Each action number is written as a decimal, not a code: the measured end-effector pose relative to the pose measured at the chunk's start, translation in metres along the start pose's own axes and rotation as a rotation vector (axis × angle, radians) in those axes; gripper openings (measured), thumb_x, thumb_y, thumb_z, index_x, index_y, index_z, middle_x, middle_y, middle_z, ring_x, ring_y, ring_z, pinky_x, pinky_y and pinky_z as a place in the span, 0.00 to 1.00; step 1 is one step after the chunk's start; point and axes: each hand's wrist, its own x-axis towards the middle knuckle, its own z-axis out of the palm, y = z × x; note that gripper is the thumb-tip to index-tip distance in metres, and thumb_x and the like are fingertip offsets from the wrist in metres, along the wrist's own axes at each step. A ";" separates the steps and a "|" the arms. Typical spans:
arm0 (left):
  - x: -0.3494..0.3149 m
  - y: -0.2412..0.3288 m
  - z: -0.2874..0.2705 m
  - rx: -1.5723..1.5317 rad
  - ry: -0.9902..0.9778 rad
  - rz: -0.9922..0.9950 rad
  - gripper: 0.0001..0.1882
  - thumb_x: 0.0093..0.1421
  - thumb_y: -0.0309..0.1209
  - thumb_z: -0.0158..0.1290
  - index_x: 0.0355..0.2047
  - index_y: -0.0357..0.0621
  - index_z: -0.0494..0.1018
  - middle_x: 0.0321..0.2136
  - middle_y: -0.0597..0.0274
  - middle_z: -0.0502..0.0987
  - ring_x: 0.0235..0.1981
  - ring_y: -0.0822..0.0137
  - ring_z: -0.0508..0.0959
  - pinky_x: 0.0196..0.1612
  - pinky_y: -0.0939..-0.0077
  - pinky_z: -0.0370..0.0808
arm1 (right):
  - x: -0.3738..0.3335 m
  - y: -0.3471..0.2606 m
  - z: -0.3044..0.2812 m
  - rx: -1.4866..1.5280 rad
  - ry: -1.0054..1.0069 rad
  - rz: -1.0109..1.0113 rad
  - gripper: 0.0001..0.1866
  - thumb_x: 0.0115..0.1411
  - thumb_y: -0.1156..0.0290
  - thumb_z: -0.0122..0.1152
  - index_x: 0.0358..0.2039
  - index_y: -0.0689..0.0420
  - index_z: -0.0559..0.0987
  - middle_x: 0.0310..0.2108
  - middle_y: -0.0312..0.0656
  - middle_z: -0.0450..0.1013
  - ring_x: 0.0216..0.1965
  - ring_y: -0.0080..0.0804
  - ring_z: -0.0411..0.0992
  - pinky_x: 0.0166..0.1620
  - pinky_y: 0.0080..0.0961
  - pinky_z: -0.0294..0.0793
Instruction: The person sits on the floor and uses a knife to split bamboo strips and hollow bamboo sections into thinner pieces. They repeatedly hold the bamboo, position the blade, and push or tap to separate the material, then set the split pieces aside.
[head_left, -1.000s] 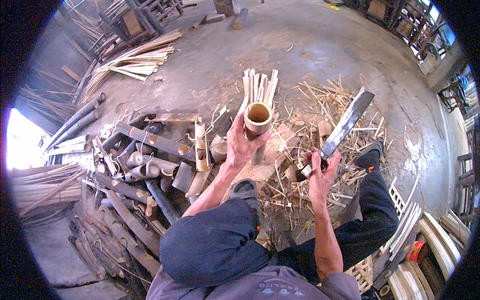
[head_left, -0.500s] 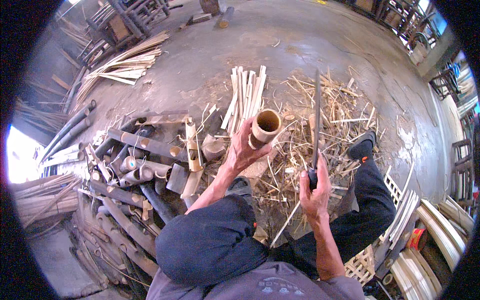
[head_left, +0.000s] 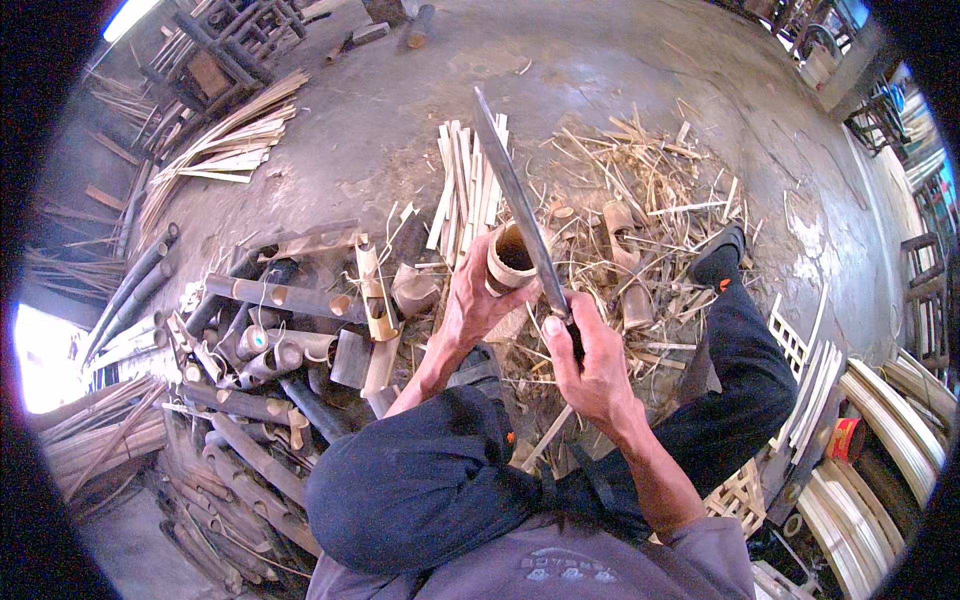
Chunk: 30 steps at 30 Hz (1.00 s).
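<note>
A short hollow bamboo tube (head_left: 510, 252) stands nearly upright in my left hand (head_left: 474, 300), whose fingers wrap round its side. My right hand (head_left: 592, 368) is closed on the dark handle of a long-bladed knife (head_left: 517, 193). The blade slants up and to the left, passing over or against the right side of the tube's rim; whether it touches cannot be told. Below and beyond the tube lie bamboo shavings (head_left: 640, 170) and a bundle of split bamboo strips (head_left: 465, 185) on the floor.
Cut bamboo pieces (head_left: 290, 297) are heaped to the left, close to my left knee. More strips (head_left: 225, 140) lie at the far left. At the right are curved bamboo slats (head_left: 850, 525) and a woven piece (head_left: 737, 497). My shoe (head_left: 722, 252) rests beside the shavings.
The knife has swung from upright at the right to a leftward slant across the tube's rim. My right hand has moved left toward the tube, which my left hand still holds.
</note>
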 end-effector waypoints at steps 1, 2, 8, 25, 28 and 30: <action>0.000 0.000 0.001 0.002 0.000 -0.001 0.35 0.46 0.36 0.67 0.52 0.41 0.65 0.44 0.52 0.73 0.46 0.55 0.75 0.49 0.64 0.72 | 0.001 0.001 0.000 -0.009 -0.006 0.006 0.11 0.64 0.66 0.49 0.42 0.60 0.67 0.27 0.55 0.70 0.29 0.55 0.71 0.31 0.40 0.68; 0.000 0.001 0.000 0.007 0.003 -0.002 0.34 0.46 0.36 0.67 0.52 0.41 0.66 0.44 0.52 0.73 0.46 0.55 0.75 0.49 0.64 0.72 | 0.002 0.001 -0.001 -0.017 -0.015 0.009 0.11 0.64 0.67 0.48 0.41 0.60 0.67 0.27 0.55 0.69 0.29 0.56 0.71 0.31 0.41 0.68; 0.001 0.006 -0.009 0.051 -0.029 -0.024 0.37 0.45 0.36 0.68 0.54 0.42 0.66 0.45 0.53 0.75 0.46 0.56 0.77 0.48 0.66 0.73 | -0.002 -0.016 -0.007 -0.046 -0.097 0.139 0.11 0.64 0.65 0.48 0.41 0.59 0.65 0.23 0.56 0.68 0.28 0.61 0.69 0.30 0.46 0.66; 0.009 0.033 -0.023 0.010 -0.018 -0.041 0.32 0.45 0.33 0.68 0.50 0.41 0.69 0.41 0.55 0.78 0.43 0.63 0.79 0.46 0.70 0.75 | -0.001 0.009 0.018 -0.116 0.126 -0.207 0.14 0.61 0.71 0.54 0.46 0.60 0.68 0.23 0.49 0.69 0.23 0.44 0.72 0.29 0.33 0.70; 0.009 0.007 -0.018 -0.067 0.018 -0.096 0.32 0.46 0.33 0.68 0.51 0.40 0.69 0.40 0.56 0.79 0.42 0.68 0.79 0.45 0.73 0.75 | 0.011 0.019 0.029 -0.032 0.110 -0.176 0.14 0.61 0.71 0.53 0.47 0.60 0.68 0.25 0.51 0.69 0.22 0.45 0.71 0.29 0.34 0.70; 0.019 0.032 -0.025 -0.089 0.017 -0.022 0.32 0.46 0.32 0.68 0.51 0.39 0.69 0.39 0.57 0.79 0.41 0.70 0.78 0.45 0.74 0.75 | 0.014 -0.004 0.011 -0.067 0.127 -0.249 0.13 0.62 0.71 0.53 0.47 0.60 0.68 0.23 0.49 0.69 0.21 0.41 0.70 0.28 0.32 0.69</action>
